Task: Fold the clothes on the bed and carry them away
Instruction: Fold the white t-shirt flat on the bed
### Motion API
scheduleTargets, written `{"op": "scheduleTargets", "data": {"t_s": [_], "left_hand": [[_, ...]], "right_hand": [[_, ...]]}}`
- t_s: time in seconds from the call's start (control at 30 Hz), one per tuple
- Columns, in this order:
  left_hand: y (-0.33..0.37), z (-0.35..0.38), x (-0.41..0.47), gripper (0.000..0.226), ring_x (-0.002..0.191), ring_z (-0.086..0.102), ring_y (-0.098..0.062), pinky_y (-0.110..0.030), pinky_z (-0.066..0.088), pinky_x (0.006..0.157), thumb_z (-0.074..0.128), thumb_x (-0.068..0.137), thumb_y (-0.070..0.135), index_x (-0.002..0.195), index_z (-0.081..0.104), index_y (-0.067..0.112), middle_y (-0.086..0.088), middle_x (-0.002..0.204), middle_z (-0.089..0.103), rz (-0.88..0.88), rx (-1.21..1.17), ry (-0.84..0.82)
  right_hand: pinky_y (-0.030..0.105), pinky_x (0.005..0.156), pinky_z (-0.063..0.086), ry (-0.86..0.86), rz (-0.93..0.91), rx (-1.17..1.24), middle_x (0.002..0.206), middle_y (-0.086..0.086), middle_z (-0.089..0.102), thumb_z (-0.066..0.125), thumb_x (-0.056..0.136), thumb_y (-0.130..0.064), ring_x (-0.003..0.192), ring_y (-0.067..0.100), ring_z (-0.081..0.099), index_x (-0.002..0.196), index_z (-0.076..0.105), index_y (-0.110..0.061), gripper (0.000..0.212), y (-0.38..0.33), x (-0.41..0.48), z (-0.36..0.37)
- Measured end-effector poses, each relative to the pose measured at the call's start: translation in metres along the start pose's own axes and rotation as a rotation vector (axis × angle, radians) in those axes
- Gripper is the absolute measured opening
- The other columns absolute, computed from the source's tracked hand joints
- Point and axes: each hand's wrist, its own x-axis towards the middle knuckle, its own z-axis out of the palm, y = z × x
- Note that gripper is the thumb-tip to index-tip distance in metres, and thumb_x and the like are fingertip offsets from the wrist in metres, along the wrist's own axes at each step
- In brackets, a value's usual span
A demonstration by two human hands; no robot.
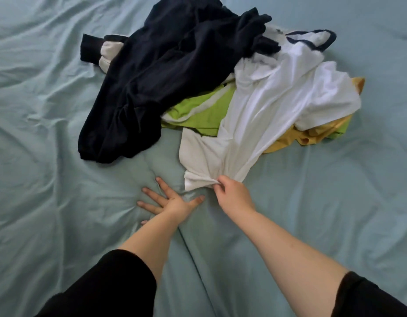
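Our right hand (232, 195) pinches the near hem of the white shirt (277, 99), its fingers (220, 180) curled round a gathered bunch of cloth. From that pinch the shirt's long axis runs away toward 1 o'clock and up into the pile. There its far end lies over the green garment (198, 110) and the yellow garment (312, 136). The dark garment (163, 76) lies at 11 o'clock, apart from the hem. Our left hand (172, 202) lies flat on the bed (38, 156) at 9 o'clock of the pinch, fingers spread wide and holding nothing. We judge the next move to be a pull toward 6 o'clock to draw the shirt clear. The left hand is nearer the hem's loose corner, just at its 1 o'clock.
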Motion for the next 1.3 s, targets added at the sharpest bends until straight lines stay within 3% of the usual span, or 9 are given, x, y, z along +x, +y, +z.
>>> {"op": "scheduleTargets", "data": {"t_s": [0.13,0.23,0.37,0.5,0.63,0.73,0.93,1.13,1.3], "left_hand": [[-0.049,-0.004,-0.03,0.078,0.149,0.0,-0.028,-0.044,0.008,0.118,0.056,0.092,0.048,0.154,0.012,0.03,-0.005,0.163,0.0,0.269,-0.33,0.091],[-0.08,0.013,-0.083,0.07,0.136,0.041,-0.023,-0.04,0.031,0.114,0.063,0.091,0.036,0.149,0.025,0.035,0.004,0.149,0.039,0.329,-0.828,-0.194],[-0.113,0.06,-0.136,0.071,0.121,0.055,-0.024,-0.044,0.049,0.099,0.063,0.089,0.013,0.148,0.031,0.035,0.003,0.134,0.049,0.263,-0.632,-0.318],[-0.138,0.093,-0.162,0.011,0.088,0.062,-0.023,-0.031,0.05,0.073,0.059,0.093,0.013,0.1,0.067,0.009,-0.005,0.09,0.066,0.178,-0.566,-0.217],[-0.155,0.105,-0.187,0.033,0.073,0.053,-0.019,-0.028,0.041,0.063,0.052,0.097,0.033,0.081,0.061,0.006,-0.008,0.077,0.059,0.132,-0.57,-0.234],[-0.164,0.107,-0.197,0.04,0.074,0.054,-0.016,-0.025,0.04,0.061,0.045,0.099,0.04,0.077,0.059,0.011,-0.001,0.076,0.06,0.135,-0.556,-0.197],[-0.193,0.089,-0.19,0.038,0.098,0.061,-0.029,-0.03,0.039,0.078,0.041,0.102,0.033,0.106,0.067,0.004,-0.01,0.098,0.066,0.122,-0.543,0.016],[-0.22,0.082,-0.168,0.038,0.093,0.058,-0.032,-0.036,0.041,0.08,0.045,0.101,0.026,0.109,0.064,-0.005,-0.026,0.111,0.065,0.008,-0.445,0.142],[-0.197,0.096,-0.165,0.081,0.135,0.039,-0.034,-0.044,0.031,0.111,0.058,0.084,0.062,0.144,0.038,0.012,-0.016,0.148,0.039,0.014,-0.331,0.084]], "right_hand": [[0.033,0.068,0.038,-0.16,0.071,0.06,0.099,0.012,0.069,0.05,0.095,-0.028,0.095,0.033,0.06,0.094,0.063,-0.014,0.019,0.006,-0.072,0.008],[0.03,0.07,0.041,-0.273,0.113,0.16,0.098,0.006,0.07,0.053,0.093,-0.028,0.094,0.028,0.062,0.095,0.065,-0.018,0.016,0.011,-0.146,0.025],[0.028,0.071,0.046,-0.272,0.184,0.444,0.085,-0.007,0.07,0.055,0.087,-0.015,0.077,0.006,0.062,0.088,0.064,-0.032,0.019,0.022,-0.236,0.04],[0.015,0.088,0.043,0.08,0.42,0.66,0.101,-0.015,0.067,0.056,0.084,0.0,0.102,0.004,0.06,0.088,0.065,-0.038,0.039,0.041,-0.28,0.032],[0.035,0.103,0.042,0.036,0.788,0.869,0.129,0.0,0.052,0.065,0.09,-0.025,0.123,0.02,0.051,0.136,0.048,-0.016,0.049,0.044,-0.279,0.022],[0.033,0.068,0.054,-0.141,0.907,1.266,0.094,0.01,0.07,0.06,0.094,-0.03,0.079,0.021,0.065,0.107,0.065,-0.006,0.027,0.032,-0.273,0.021],[0.049,0.082,0.052,0.194,0.975,1.398,0.097,0.014,0.063,0.042,0.103,-0.016,0.088,0.029,0.06,0.101,0.056,-0.009,0.015,0.054,-0.279,0.015],[0.051,0.097,0.047,0.158,0.97,1.075,0.117,0.019,0.063,0.042,0.103,-0.024,0.097,0.025,0.057,0.096,0.058,-0.01,0.022,0.105,-0.298,0.005],[0.036,0.092,0.048,0.009,0.8,0.875,0.109,0.003,0.063,0.059,0.092,-0.041,0.099,0.019,0.061,0.117,0.054,-0.01,0.04,0.108,-0.295,0.015]]}}
